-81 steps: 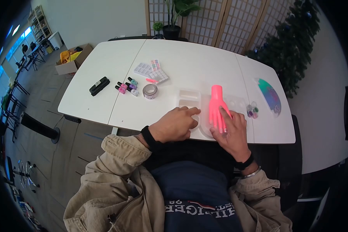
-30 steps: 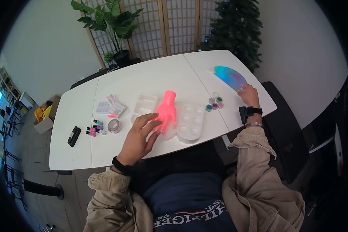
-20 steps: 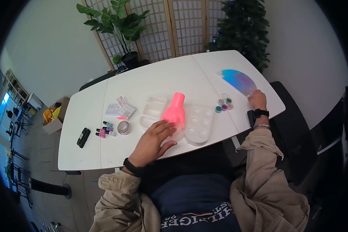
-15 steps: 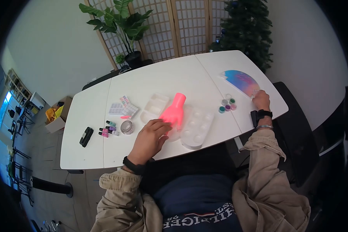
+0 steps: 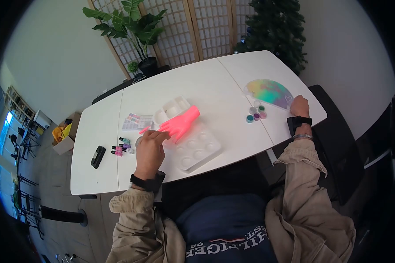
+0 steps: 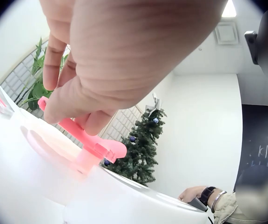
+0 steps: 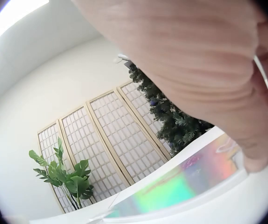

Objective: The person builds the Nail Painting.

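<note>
The left hand (image 5: 149, 153) has its fingers at the finger end of the pink model hand (image 5: 180, 126), pinching it between thumb and fingers in the left wrist view (image 6: 75, 123). The model hand lies tilted across the white compartment tray (image 5: 161, 117) and the tray with round wells (image 5: 199, 151). At the table's right edge, the right hand (image 5: 300, 106) grips the near corner of an iridescent fan-shaped piece (image 5: 270, 93). Its thumb presses on that corner in the right wrist view, where the shiny surface (image 7: 171, 191) shows; the other fingers' undersides are hidden.
Small jars (image 5: 256, 115) stand left of the right hand. Left of the trays are pale gridded cases (image 5: 131, 122), nail polish bottles (image 5: 117, 151) and a black case (image 5: 98, 157). A roll (image 5: 138, 141) is partly behind the left hand. A plant and tree stand beyond the table (image 5: 219, 83).
The left hand has moved left with the model hand, which has turned. Both trays have shifted left and rotated. The fan-shaped piece has turned slightly, its colours changing; the right hand still grips it.
</note>
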A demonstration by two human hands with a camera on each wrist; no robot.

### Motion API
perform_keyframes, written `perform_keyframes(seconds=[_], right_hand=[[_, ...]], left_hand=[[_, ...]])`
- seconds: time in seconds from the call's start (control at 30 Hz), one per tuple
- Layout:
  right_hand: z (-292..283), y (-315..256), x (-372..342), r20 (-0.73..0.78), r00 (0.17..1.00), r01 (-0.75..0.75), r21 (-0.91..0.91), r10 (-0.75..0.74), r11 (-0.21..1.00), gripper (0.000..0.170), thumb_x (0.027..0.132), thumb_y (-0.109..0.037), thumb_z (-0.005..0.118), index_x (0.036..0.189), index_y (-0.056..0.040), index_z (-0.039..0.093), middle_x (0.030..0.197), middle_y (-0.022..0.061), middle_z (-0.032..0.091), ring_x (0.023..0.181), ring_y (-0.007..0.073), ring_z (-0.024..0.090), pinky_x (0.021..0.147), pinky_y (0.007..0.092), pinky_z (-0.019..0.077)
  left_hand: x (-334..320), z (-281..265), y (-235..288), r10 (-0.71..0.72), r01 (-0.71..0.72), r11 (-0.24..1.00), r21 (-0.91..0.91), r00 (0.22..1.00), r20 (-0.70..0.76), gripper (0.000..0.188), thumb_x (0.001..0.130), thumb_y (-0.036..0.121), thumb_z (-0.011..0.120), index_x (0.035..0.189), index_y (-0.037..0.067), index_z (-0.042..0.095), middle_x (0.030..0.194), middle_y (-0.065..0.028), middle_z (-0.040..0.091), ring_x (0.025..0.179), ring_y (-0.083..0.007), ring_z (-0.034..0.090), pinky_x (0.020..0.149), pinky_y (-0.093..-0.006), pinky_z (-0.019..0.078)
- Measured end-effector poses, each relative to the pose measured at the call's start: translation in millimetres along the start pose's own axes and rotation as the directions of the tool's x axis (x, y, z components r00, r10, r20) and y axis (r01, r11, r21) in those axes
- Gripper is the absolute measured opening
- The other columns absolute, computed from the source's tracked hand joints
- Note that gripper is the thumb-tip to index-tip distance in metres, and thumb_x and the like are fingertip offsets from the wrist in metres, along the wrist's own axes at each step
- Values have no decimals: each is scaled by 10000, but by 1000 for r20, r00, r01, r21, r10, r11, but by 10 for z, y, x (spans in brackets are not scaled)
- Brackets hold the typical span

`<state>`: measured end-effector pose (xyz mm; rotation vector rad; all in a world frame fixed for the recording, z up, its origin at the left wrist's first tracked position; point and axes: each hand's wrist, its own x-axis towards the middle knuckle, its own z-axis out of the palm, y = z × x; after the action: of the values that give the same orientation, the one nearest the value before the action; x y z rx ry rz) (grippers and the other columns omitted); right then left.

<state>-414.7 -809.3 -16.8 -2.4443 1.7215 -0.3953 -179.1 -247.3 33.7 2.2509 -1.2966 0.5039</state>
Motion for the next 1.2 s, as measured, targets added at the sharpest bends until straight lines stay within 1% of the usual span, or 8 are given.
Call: perform_keyframes(seconds=[0.23, 0.33, 0.37, 0.47, 0.83, 1.03, 1.13, 1.2], right_hand=[[-133, 1, -109, 31, 998, -65, 123, 62, 990, 498, 776, -130, 915, 1203, 57, 738, 1234, 309, 778, 1162, 470, 779, 987, 483, 645], [100, 213, 117, 81, 996, -75, 557, 36, 827, 468, 747, -96, 906, 1148, 63, 725, 1142, 235, 795, 1049, 404, 797, 896, 434, 637], [-127, 90, -47, 144, 990, -98, 663, 3, 742, 350, 766, -65, 885, 1057, 27, 714, 933, 105, 742, 809, 256, 730, 705, 375, 580], [-406, -33, -58, 297, 927, -70, 738, -230, 671, 190, 896, -69, 826, 1032, -22, 701, 773, 20, 640, 647, 136, 602, 553, 333, 481], [-1534, -1323, -1361, -178, 867, 279, 947, -466, 158, 227, 1072, -102, 745, 903, -66, 598, 742, -19, 590, 609, 69, 572, 527, 262, 469], [-1688, -1595, -2005, -263, 671, 66, 952, -694, -298, 246, 1080, -116, 767, 915, -42, 600, 745, 13, 624, 609, 84, 605, 531, 271, 505], [-1698, -1661, -2145, -205, 590, -44, 957, -781, -285, 271, 1057, -133, 797, 896, -39, 600, 739, 9, 614, 651, 90, 601, 557, 282, 497], [-1560, -1688, -2093, -387, 507, 391, 900, -770, -194, 290, 1051, -194, 814, 898, -46, 617, 744, -8, 596, 630, 93, 557, 578, 292, 478]], left_hand=[[42, -118, -33, -18, 13, 998, -60, 997, -76, 178, 904, -22, 773, 1056, 68, 790, 1054, -110, 820, 1016, -373, 740, 931, -460, 608], [96, -200, 49, -46, 23, 982, -189, 992, -117, 176, 904, -18, 777, 1058, 66, 792, 1069, -108, 828, 1014, -367, 752, 915, -443, 607], [108, -209, 55, -41, 15, 981, -192, 991, -129, 176, 906, -16, 780, 1061, 66, 793, 1071, -106, 829, 1008, -361, 757, 905, -438, 608], [130, -245, 85, -31, -2, 980, -200, 987, -159, 180, 913, -7, 791, 1078, 66, 799, 1075, -100, 833, 982, -338, 769, 873, -417, 612], [445, -809, 242, -209, 146, 789, -597, 977, -37, 362, 1076, 165, 786, 1377, -24, 714, 1336, -153, 778, 1191, -208, 726, 1016, -351, 582], [638, -745, 265, -256, 149, 781, -607, 962, -92, 719, 1158, 279, 677, 1727, 28, 316, 1661, -175, 512, 1445, -252, 565, 1190, -403, 475], [654, -670, 125, -219, 29, 629, -777, 965, -141, 641, 1143, 212, 698, 1666, 26, 378, 1578, -164, 575, 1390, -212, 592, 1112, -386, 520], [606, -752, 96, -255, 30, 597, -802, 955, -154, 522, 1141, 187, 705, 1574, 25, 462, 1382, -98, 684, 1235, -157, 647, 1042, -333, 522]])
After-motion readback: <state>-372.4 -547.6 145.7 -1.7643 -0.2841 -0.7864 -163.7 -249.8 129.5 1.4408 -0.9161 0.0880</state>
